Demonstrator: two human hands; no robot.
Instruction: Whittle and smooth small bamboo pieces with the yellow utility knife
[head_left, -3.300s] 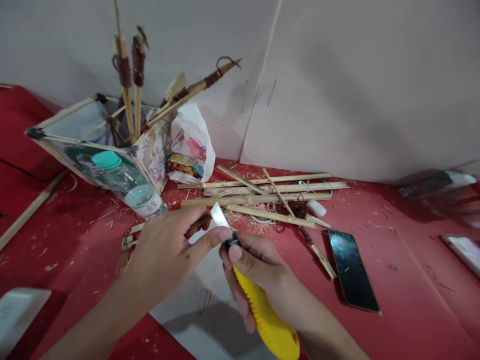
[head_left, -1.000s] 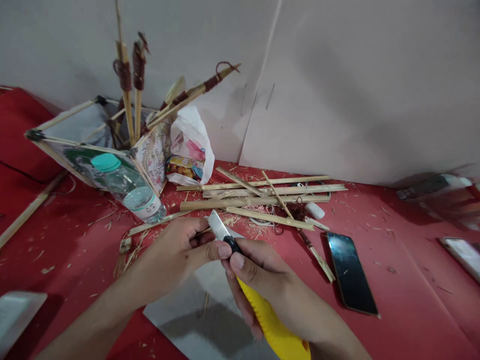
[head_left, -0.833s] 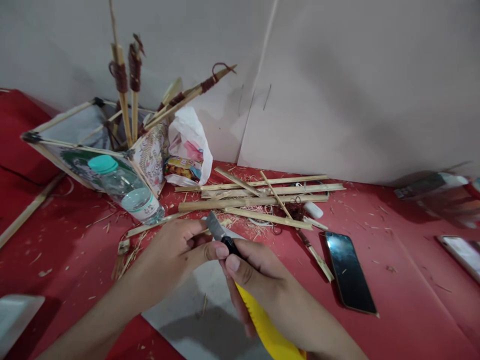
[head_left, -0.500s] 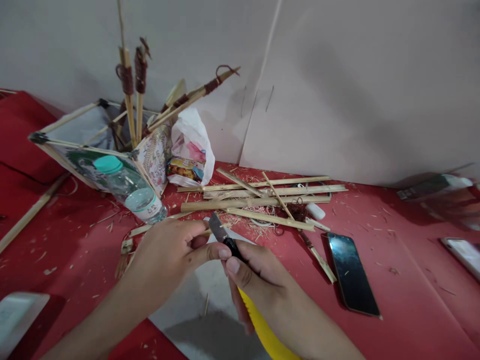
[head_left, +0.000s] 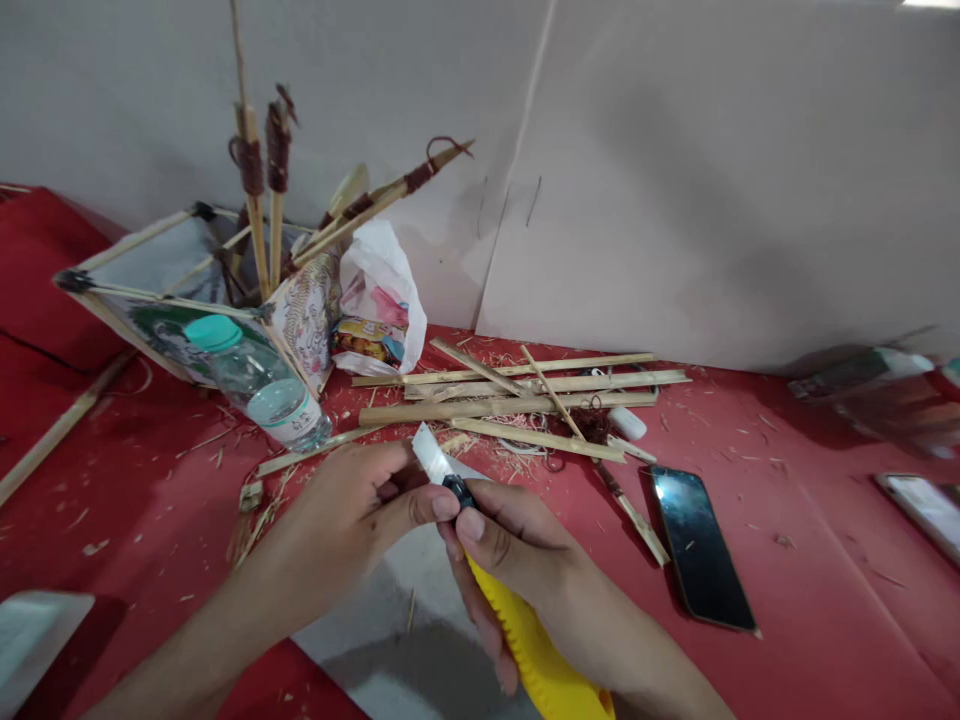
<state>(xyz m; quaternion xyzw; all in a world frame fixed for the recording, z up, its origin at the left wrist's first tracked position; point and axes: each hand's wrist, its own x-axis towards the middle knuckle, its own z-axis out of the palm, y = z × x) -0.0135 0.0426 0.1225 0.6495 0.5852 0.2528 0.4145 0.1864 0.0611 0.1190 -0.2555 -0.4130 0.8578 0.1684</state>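
Note:
My right hand (head_left: 517,555) is closed around a yellow utility knife (head_left: 525,625), fingers wrapped along its body. The knife's bare blade (head_left: 430,455) points up and away to the left. My left hand (head_left: 360,515) is closed in a pinch close to the blade, its thumb beside the knife's black front end. A thin bamboo strip (head_left: 454,442) shows its pale tip just behind the blade; the rest is hidden by my left fingers and the blade. Under both hands lies a grey sheet (head_left: 375,620).
Split bamboo sticks (head_left: 510,405) and shavings lie beyond my hands on the red surface (head_left: 810,560). At left stand a water bottle (head_left: 281,400) and a framed box (head_left: 150,340) of cord-wrapped sticks. A plastic bag (head_left: 409,300) sits behind; a phone (head_left: 701,545) lies right.
The knife has turned in my right hand, so its blade now catches the light and more of the yellow body shows. My left hand stays close to the blade.

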